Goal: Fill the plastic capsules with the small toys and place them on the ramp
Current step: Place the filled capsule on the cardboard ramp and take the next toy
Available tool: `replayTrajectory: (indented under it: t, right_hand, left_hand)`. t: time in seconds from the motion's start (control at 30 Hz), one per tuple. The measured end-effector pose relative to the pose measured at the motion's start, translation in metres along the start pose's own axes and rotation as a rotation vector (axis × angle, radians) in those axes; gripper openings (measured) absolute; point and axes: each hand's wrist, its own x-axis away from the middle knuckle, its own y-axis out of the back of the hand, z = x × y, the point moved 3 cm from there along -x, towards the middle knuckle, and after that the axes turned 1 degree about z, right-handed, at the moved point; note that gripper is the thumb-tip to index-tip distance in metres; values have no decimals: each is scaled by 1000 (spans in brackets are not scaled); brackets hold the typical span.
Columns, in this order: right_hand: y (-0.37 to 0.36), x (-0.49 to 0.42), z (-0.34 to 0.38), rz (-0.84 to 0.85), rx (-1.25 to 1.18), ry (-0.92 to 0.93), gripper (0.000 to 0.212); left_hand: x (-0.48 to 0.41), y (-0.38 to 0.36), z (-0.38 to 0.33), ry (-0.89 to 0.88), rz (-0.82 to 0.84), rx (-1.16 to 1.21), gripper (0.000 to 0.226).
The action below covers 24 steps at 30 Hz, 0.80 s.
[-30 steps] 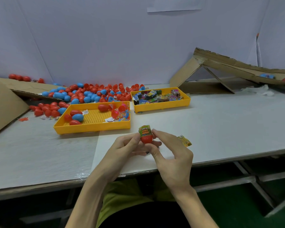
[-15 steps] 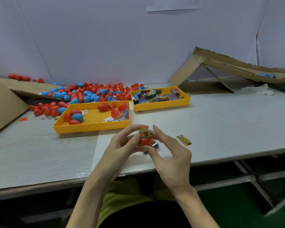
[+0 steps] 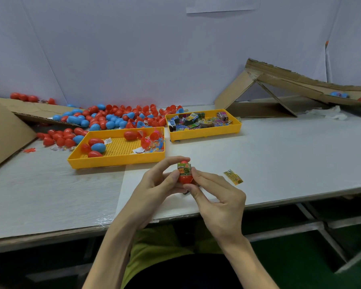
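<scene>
While pinched upright, red capsule (image 3: pixel 185 178) shows a green printed band round its middle | left hand (image 3: pixel 154 189): thumb, fingers curled on it | right hand (image 3: pixel 219 202): fingertips grip it.

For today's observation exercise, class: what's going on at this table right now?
A person pinches a red plastic egg-shaped capsule with a green printed label between the left hand and right hand above the white table. It is not yet on the brown cardboard ramp at far right, where blue capsules lie.
</scene>
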Motion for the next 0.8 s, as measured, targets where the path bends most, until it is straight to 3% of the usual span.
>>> replayTrajectory:
  t: [0.2,0.8]
  right_hand:
    - [0,-4,3,45,-2,-52,43]
    - [1,0,-5,9,-29,-30,35]
  left_hand:
    - [2,-1,-4,12,22,106,35]
    - [2,-1,-2,5,35,19,36]
